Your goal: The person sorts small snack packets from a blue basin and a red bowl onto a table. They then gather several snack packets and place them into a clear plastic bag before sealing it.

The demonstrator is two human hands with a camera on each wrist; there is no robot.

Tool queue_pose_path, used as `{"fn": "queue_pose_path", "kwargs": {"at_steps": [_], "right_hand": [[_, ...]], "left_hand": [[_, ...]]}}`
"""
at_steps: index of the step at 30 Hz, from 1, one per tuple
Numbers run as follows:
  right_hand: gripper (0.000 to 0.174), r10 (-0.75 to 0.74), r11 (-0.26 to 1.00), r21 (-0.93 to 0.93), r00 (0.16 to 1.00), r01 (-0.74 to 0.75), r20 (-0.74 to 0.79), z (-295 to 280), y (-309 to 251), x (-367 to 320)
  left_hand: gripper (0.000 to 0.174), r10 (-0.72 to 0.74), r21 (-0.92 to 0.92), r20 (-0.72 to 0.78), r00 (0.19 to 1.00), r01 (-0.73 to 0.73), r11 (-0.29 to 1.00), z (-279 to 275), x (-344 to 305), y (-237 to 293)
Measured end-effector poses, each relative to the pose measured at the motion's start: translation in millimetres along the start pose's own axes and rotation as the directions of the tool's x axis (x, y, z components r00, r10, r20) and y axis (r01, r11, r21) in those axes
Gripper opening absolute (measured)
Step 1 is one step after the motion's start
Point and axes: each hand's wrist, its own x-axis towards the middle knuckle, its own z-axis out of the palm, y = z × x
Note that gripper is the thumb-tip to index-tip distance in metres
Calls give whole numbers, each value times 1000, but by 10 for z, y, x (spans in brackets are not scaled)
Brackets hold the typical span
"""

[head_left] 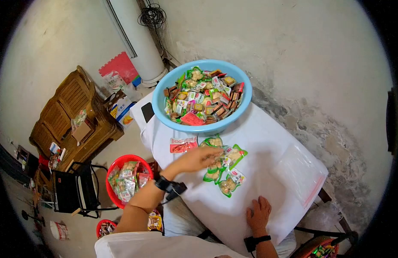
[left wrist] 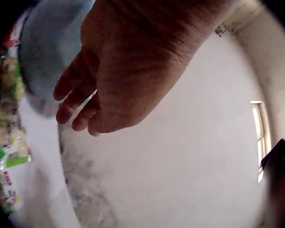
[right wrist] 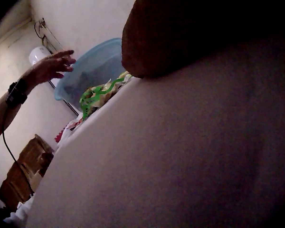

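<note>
My left hand (head_left: 198,159) is held above a small group of snack packets with green edges (head_left: 228,185) on the white-covered table. In the left wrist view its fingers (left wrist: 69,114) hang loosely bent, with nothing between them. A red-and-white packet (head_left: 184,145) lies just beyond that hand. My right hand (head_left: 259,213) rests on the white cloth near the table's front edge, fingers spread and holding nothing. Behind the packets stands a light blue basin (head_left: 160,107) full of small wrapped snacks (head_left: 203,96).
A clear plastic bag (head_left: 300,174) lies flat on the table's right side. A dark phone-like slab (head_left: 147,112) is beside the basin. On the left are a red basin (head_left: 109,182) of packets, a black folding chair (head_left: 76,189) and a wooden bench (head_left: 65,112). A stained wall (head_left: 319,124) borders the table.
</note>
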Motion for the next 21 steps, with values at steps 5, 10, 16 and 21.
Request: {"fn": "queue_pose_path", "kwargs": {"at_steps": [5,10,16,21], "right_hand": [[39,1,1000,18,1000,-1,3,-36,1,35],[39,15,1000,-5,1000,-15,20,-11,5,32],[36,20,999,23,997,-22,68,-57,-2,32],[38,10,1000,13,999,-10,32,-21,18,20]], "left_hand": [[39,40,230,-308,951,33,973,-1169,521,-425],[58,-183,619,-301,936,338,709,-1747,1339,-983],[109,-320,759,-197,927,350,549,-1611,1933,-1351],[120,-288,955,-196,937,249,160,-1431,2131,-1533]]}}
